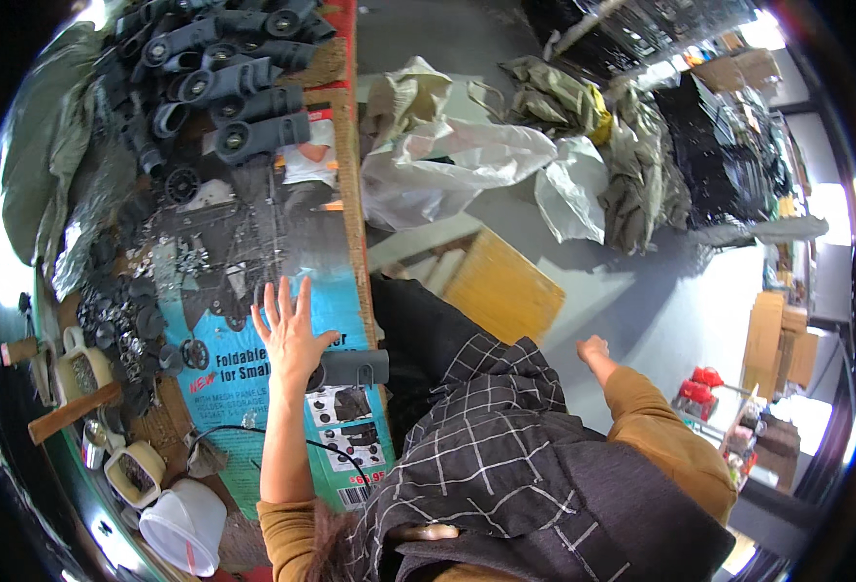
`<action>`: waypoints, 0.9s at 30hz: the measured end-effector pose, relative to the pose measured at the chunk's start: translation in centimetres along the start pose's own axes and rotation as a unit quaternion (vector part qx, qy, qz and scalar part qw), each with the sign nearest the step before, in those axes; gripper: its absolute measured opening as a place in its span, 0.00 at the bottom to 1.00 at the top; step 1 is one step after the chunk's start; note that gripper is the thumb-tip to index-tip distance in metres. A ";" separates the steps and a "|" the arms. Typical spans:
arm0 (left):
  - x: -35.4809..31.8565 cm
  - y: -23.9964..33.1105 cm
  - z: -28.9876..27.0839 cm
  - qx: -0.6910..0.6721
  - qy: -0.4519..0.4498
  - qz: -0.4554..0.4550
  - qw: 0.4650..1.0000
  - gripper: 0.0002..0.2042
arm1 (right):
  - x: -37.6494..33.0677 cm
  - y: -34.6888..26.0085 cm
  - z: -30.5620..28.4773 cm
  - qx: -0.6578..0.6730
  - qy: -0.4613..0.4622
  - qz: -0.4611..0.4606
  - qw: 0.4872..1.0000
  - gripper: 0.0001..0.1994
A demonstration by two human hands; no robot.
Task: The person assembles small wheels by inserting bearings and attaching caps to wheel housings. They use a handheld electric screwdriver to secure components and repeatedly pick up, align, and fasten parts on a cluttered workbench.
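My left hand [290, 330] lies flat with spread fingers on a printed cardboard sheet [253, 373] that covers the workbench. It holds nothing. Just right of its wrist a dark grey plastic tube part [355, 369] rests at the bench edge. My right hand [594, 350] hangs out to the right, off the bench above the grey floor, fingers curled in a loose fist with nothing visible in it. A checked dark cloth [486, 436] covers my lap between the two arms.
A pile of dark grey tube parts [239, 87] fills the bench's far end. Small black wheels and metal bits [132, 320] lie left. A wooden-handled mallet [69, 412], cups [185, 524], plastic bags [447, 160] and a wooden board [500, 286] on the floor.
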State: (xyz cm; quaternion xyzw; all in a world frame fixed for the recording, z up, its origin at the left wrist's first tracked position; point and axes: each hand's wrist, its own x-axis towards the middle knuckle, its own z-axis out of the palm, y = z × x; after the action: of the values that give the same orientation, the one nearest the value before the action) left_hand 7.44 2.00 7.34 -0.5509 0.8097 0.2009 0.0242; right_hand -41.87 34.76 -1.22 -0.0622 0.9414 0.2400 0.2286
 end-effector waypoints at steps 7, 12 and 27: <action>-2.7 -1.8 -0.7 -0.010 0.131 -0.153 0.979 0.31 | 1.0 -21.7 -9.6 0.035 0.049 -0.474 0.878 0.15; 3.5 8.0 1.8 -0.227 0.232 0.011 0.946 0.15 | 1.8 -31.1 -17.3 0.059 0.098 -0.539 0.834 0.15; 36.0 26.1 28.1 -0.685 -0.052 -0.584 0.433 0.47 | 21.2 -46.9 -24.6 -0.129 0.008 -0.606 0.785 0.19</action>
State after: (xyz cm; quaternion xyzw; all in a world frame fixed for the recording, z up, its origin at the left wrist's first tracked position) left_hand -35.33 -11.76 -20.02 -0.7170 -0.1097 0.6564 -0.2073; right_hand -59.93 -18.31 -11.63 -0.6511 0.6718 0.1704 0.3094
